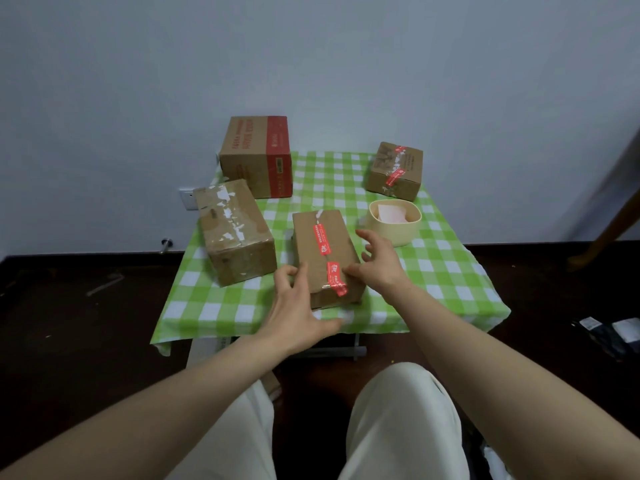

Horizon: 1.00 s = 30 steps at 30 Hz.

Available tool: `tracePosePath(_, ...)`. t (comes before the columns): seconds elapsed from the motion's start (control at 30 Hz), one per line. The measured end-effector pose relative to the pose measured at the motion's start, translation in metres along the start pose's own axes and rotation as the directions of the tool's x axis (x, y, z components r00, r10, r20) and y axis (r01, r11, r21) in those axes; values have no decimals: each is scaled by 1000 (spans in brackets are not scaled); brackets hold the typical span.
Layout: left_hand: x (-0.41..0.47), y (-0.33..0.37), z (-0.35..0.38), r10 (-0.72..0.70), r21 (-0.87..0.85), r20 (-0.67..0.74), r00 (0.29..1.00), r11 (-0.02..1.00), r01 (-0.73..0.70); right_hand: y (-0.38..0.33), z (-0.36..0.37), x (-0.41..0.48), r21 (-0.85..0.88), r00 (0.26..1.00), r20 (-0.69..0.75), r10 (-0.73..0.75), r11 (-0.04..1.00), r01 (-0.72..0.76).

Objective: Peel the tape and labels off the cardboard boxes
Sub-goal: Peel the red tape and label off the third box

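Observation:
A brown cardboard box (343,244) with red tape strips (322,240) lies at the near middle of the table. My left hand (298,306) rests against its near left side, fingers spread. On the right side of the box lies my right hand (379,263), thumb touching the top near the lower red tape piece (336,277), the other fingers apart. A box with torn white label scraps (235,233) lies left of it. At the back left stands a larger box with a red band (258,155), and a small taped box (396,171) sits at the back right.
A pale yellow bin (394,233) holding pink and white scraps stands right of the middle box. The small table has a green checked cloth (443,271). Dark floor surrounds it, with dark items (609,336) at the right. My legs in light trousers are below.

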State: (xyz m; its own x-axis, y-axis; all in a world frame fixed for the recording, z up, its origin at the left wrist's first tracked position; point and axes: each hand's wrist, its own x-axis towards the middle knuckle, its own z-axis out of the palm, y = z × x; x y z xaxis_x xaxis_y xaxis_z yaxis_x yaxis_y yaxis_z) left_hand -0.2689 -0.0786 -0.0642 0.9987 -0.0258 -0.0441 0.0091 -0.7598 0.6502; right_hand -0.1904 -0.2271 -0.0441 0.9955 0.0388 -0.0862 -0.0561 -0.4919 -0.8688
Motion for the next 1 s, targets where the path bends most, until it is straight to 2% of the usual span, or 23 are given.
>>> tracePosePath(0.1, 9, -1, -7, 73, 86, -113, 991, 994, -64, 3, -4, 0, -106, 995, -60, -74, 992, 67)
tracePosePath(0.17, 21, 1, -15, 157, 146, -141, 978, 980, -136, -1, -5, 0, -126, 995, -26, -100, 987, 96)
tracePosePath(0.27, 41, 0, -22, 242, 211, 21, 970, 948, -241, -7, -4, 4, -228, 992, 77, -97, 967, 112)
tracePosePath(0.37, 52, -7, -20, 175, 238, 210, 962, 945, -224, -12, -4, 10, -382, 981, 155, -115, 909, 167)
tracePosePath(0.47, 54, -13, -18, 175, 294, 269, 947, 921, -254, -18, -3, 16, -472, 974, 203, -96, 862, 184)
tracePosePath(1.0, 57, -14, -26, 195, 238, 280, 940, 934, -265, -26, 7, 26, -504, 985, 168, 39, 862, 51)
